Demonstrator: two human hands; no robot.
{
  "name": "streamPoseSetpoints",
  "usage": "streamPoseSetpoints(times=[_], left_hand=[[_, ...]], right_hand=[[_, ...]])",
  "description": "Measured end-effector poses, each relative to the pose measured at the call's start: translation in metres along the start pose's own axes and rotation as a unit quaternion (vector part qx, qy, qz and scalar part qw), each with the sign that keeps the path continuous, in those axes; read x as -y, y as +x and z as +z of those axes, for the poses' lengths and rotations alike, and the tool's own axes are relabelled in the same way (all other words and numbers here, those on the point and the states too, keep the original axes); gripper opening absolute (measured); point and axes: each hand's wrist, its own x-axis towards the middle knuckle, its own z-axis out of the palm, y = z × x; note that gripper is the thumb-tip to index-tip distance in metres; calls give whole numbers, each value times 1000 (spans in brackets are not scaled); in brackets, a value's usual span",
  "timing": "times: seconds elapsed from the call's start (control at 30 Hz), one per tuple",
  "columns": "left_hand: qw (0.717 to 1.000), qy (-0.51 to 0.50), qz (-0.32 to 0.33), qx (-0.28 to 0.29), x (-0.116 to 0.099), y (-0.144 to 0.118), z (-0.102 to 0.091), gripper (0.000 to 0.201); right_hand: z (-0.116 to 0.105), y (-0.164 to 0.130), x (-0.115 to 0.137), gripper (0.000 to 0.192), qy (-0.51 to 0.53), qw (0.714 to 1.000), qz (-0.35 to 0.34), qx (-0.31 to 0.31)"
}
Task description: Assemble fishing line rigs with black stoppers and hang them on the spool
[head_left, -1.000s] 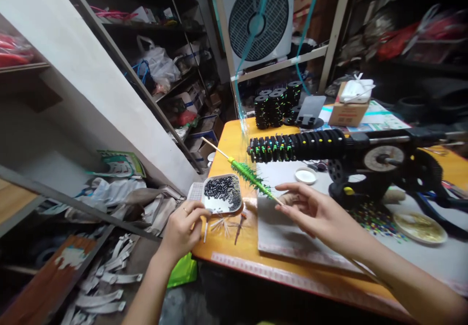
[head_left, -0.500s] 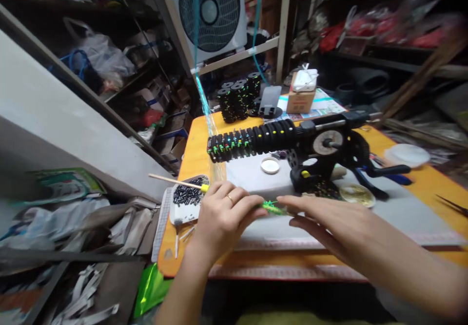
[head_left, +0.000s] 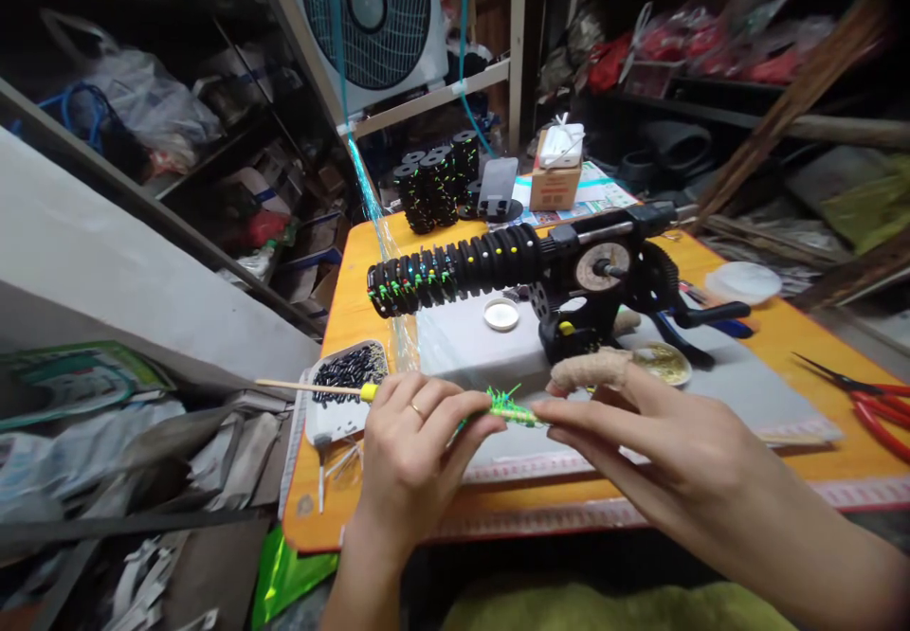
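Observation:
My left hand (head_left: 409, 446) is closed around a thin wooden stick (head_left: 302, 387). The stick's bare end sticks out to the left, past a yellow band (head_left: 368, 392). Beyond my left thumb and forefinger, bright green strands (head_left: 503, 398) bristle from a slim greenish-yellow length. My right hand (head_left: 675, 432) pinches that length's right tip between thumb and finger; the exact contact is small and partly hidden. One right finger wears a tan wrap (head_left: 590, 370) and is raised clear of the pinch. Both hands are above the table's front edge.
Behind my hands stands a black cranked device (head_left: 611, 271) bearing a row of black rings (head_left: 455, 266) with coloured beads. A white tray (head_left: 331, 420) of dark tubular pieces is at left. Red-handled pliers or scissors (head_left: 871, 413) lie right, beside the orange table's (head_left: 803, 375) edge.
The view has shifted, so most things appear further left. My right fingers have closed onto the green piece's tip, with the wrapped finger now lifted. More green strands show.

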Motion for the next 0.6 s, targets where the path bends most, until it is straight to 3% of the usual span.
streamPoseSetpoints(times=[0.23,0.4,0.6], left_hand=[[1000,-12,-8,7,-2,-3,-4,7],[999,-6,-24,-28,-6,-2,0,22],[999,6,-20,-45,-8,2,3,20]], right_hand=[[0,-2,3,13,14,1000,23,0],[0,-2,4,11,7,1000,20,-6],[-2,-2,7,10,-2,1000,7,-24]])
